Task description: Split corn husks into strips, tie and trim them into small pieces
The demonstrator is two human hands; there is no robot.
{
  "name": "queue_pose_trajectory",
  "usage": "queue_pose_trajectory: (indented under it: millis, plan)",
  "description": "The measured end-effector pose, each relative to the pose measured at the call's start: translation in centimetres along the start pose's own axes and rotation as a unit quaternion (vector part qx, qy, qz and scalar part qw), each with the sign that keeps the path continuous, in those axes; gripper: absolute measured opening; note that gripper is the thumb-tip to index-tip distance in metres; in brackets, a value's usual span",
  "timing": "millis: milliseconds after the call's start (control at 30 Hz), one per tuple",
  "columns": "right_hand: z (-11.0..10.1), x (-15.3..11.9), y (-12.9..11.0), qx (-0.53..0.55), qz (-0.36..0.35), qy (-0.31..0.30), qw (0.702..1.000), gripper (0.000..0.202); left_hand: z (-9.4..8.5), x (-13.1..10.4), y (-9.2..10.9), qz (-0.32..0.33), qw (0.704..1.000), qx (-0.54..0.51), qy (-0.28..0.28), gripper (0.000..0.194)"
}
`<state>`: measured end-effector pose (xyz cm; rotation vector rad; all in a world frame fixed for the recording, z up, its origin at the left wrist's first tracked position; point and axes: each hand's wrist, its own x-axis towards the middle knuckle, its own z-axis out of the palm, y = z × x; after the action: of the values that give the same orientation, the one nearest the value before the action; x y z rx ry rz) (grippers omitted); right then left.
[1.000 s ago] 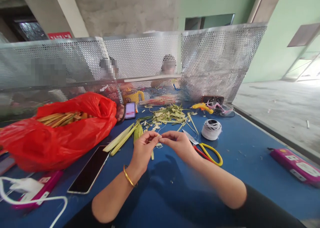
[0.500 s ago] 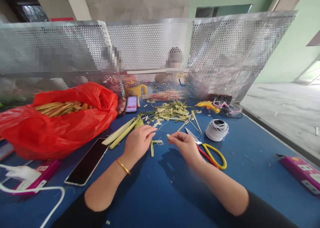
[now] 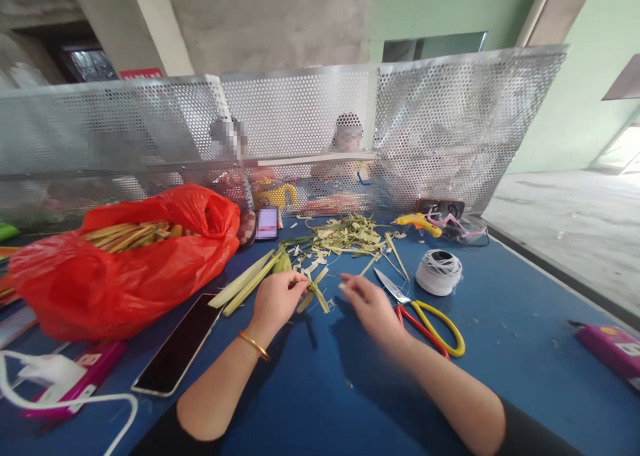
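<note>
My left hand (image 3: 279, 303), a gold bangle at its wrist, pinches a small knotted piece of pale green leaf strips (image 3: 320, 297) whose ends stick out like a star. A short way to the right, my right hand (image 3: 369, 304) hovers with its thumb and fingers drawn together. A tiny pale bit shows at its tips, too blurred to name. Beside this hand lie scissors (image 3: 419, 313) with red and yellow handles, blades partly apart. Long pale stalks (image 3: 245, 284) rest just beyond my left hand. Behind both hands spreads a heap of leaf scraps (image 3: 345, 236).
A red plastic bag (image 3: 135, 283) of cut stalks fills the left, near a dark phone (image 3: 175, 346) and a white cable (image 3: 133, 409). White thread (image 3: 439, 274), a yellow glue gun (image 3: 419, 224) and safety glasses (image 3: 463, 228) stand right. People sit behind a perforated metal screen (image 3: 300, 116).
My left hand has picked the knotted leaf piece up off the table and turned it. My right hand has shifted slightly and is blurred. The whole view has tilted upward.
</note>
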<state>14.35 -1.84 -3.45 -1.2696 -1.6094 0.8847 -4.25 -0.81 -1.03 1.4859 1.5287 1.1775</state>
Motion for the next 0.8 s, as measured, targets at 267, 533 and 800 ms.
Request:
queue_pose_trajectory:
  millis: [267, 533, 800]
  plan:
    - [-1.8, 0.2, -2.3, 0.346, 0.137, -0.079, 0.925, 0.035, 1.8, -1.2, 0.7, -0.175, 0.901, -0.392, -0.058, 0.022]
    - [-0.8, -0.7, -2.4, 0.371, 0.110, -0.064, 0.920, 0.026, 2.9, -1.8, -0.1, -0.279, 0.838, -0.443, -0.152, 0.012]
    - [-1.4, -0.1, -2.3, 0.259, 0.060, -0.033, 0.963, 0.028, 2.2, -1.7, 0.4, -0.191, 0.925, -0.312, -0.103, 0.019]
